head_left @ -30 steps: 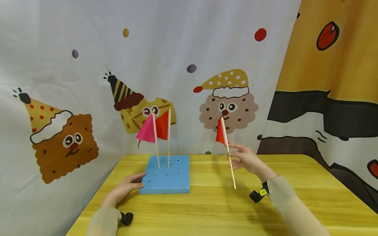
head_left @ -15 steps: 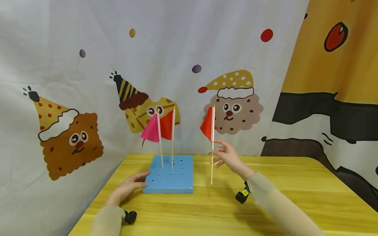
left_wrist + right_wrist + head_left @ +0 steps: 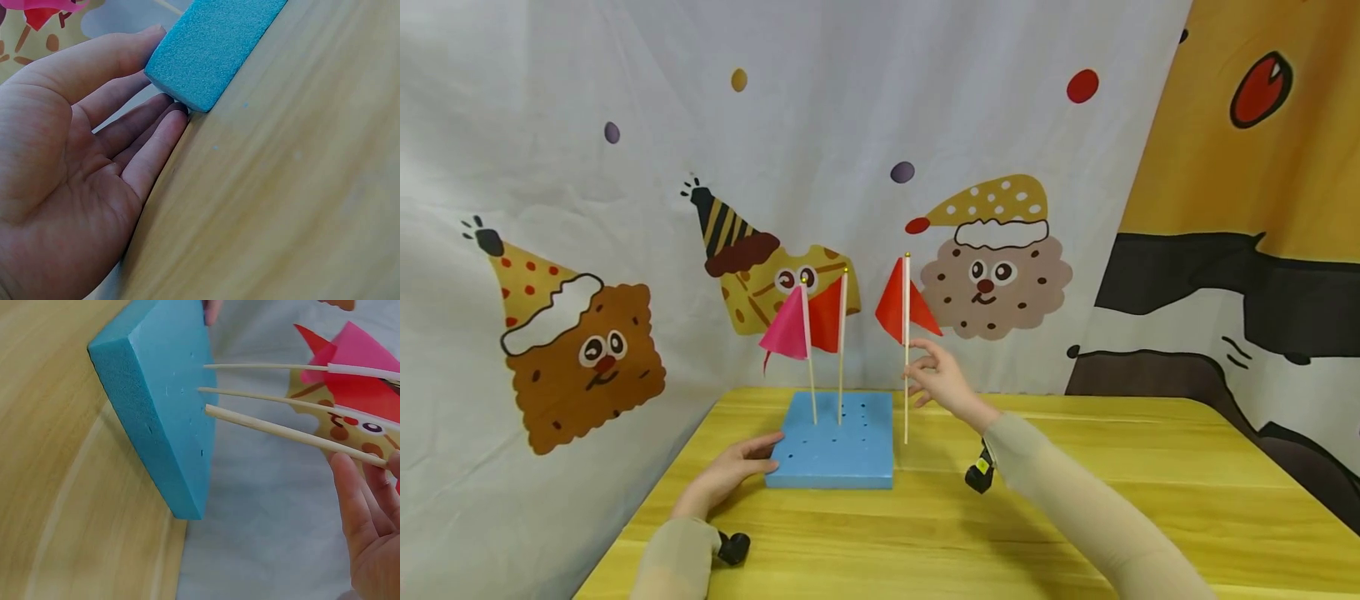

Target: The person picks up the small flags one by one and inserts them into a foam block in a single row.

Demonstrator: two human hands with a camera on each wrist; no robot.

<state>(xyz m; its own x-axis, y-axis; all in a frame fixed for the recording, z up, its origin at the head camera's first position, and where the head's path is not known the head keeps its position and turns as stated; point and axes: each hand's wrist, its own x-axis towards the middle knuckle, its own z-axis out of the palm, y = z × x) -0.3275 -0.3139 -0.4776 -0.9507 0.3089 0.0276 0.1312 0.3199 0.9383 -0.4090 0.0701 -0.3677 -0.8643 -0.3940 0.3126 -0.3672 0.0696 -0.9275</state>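
A blue foam block (image 3: 838, 463) with small holes in its top lies on the table. A pink flag (image 3: 787, 328) and a red flag (image 3: 827, 318) stand in it on thin wooden sticks. My left hand (image 3: 727, 472) rests at the block's left side, thumb and fingers extended against its edge; the left wrist view shows the thumb at the block's corner (image 3: 206, 59). With fingertips and thumb, my right hand (image 3: 946, 382) pinches the stick of another red flag (image 3: 891, 307), held upright just right of the block. Its lower end (image 3: 219, 413) hangs free in the right wrist view.
The yellow wood-grain table (image 3: 1075, 492) reaches under both forearms. Behind it hangs a pale curtain (image 3: 842, 125) printed with cartoon biscuits and cheese in party hats. A black wrist camera (image 3: 980, 472) sits on the right wrist, another camera (image 3: 733, 548) on the left.
My right hand has carried the red flag leftward and slightly up toward the block. The tilted stick has become upright. My left hand stays at the block's side.
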